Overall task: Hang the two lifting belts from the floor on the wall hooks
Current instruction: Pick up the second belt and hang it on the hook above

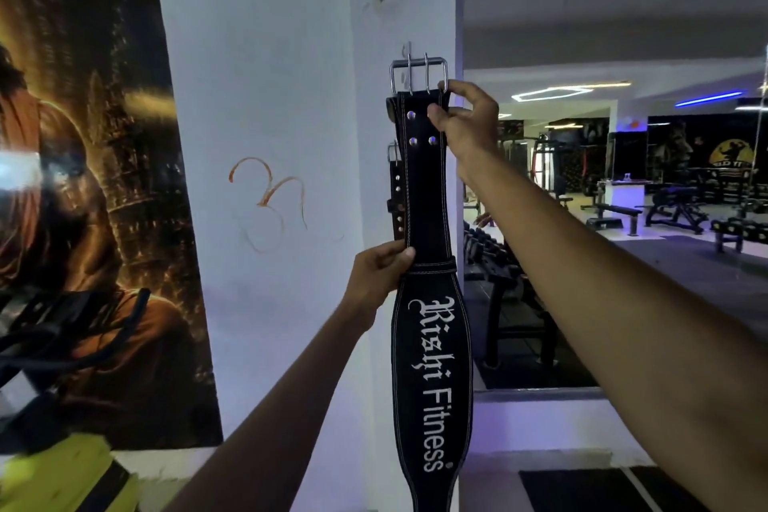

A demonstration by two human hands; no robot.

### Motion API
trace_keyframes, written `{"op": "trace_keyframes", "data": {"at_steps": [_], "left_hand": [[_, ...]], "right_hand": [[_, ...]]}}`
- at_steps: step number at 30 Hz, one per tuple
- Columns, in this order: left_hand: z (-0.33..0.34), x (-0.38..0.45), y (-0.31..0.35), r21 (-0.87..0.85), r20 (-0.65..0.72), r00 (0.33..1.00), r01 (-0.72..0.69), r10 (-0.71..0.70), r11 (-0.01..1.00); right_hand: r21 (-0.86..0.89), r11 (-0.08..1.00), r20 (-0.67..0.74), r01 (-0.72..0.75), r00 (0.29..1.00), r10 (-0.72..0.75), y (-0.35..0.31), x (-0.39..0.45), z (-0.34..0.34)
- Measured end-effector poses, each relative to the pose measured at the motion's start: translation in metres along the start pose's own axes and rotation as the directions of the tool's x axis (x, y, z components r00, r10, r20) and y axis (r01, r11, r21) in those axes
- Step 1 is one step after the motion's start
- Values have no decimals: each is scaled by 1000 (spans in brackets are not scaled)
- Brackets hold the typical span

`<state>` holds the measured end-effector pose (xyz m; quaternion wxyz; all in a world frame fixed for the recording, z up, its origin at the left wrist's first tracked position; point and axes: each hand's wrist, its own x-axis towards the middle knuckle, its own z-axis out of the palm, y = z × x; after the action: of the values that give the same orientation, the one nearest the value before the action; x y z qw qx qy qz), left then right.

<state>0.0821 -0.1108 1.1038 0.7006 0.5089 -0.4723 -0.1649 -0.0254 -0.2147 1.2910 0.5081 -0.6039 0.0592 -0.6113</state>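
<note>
Left hand: you pinch the left edge of the black belt between thumb and fingers, just where the narrow strap widens into the lettered back pad.
Belt below your left hand: the wide pad with white lettering hangs straight down against the pillar, and its lower end runs out of view.
Right hand: you grip the right edge of the strap near its top, thumb on the front by the rivets, fingers curled behind, just under the buckle.
Belt relative to your grips: it stretches upright between your two hands, buckle uppermost, flat to the pillar's corner.
Hook: a small metal piece shows on the pillar just above the buckle; I cannot tell whether the buckle bar already rests on it.
Second belt: a narrower strap with holes and its own buckle hangs on the pillar behind the first, partly hidden by it, so it looks already hung.
Progress: one belt seems done; this one is at the hook but remains in your hands, so seating it and letting go are left.
</note>
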Motion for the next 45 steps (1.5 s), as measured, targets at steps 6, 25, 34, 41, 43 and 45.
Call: {"op": "trace_keyframes", "data": {"at_steps": [6, 25, 34, 41, 43, 45], "left_hand": [[-2, -34, -55, 163, 45, 990, 124, -133, 979], [-12, -48, -85, 247, 23, 974, 212, -224, 946], [-20, -51, -89, 303, 170, 952, 194, -254, 933], [9, 53, 46, 253, -209, 921, -273, 328, 928], [24, 74, 78, 339, -192, 882, -353, 431, 872], [37, 91, 90, 392, -177, 878, -351, 444, 850]], "right_hand": [[15, 1000, -33, -6, 999, 7, 15, -8, 0], [84, 994, -18, -67, 997, 68, 25, -23, -5], [39, 995, -20, -87, 996, 88, 40, -29, -19], [83, 992, -14, -97, 995, 99, 37, -20, -39], [98, 991, 17, -91, 996, 90, 36, -15, -42], [110, 990, 40, -86, 996, 82, 38, -9, -44]]}}
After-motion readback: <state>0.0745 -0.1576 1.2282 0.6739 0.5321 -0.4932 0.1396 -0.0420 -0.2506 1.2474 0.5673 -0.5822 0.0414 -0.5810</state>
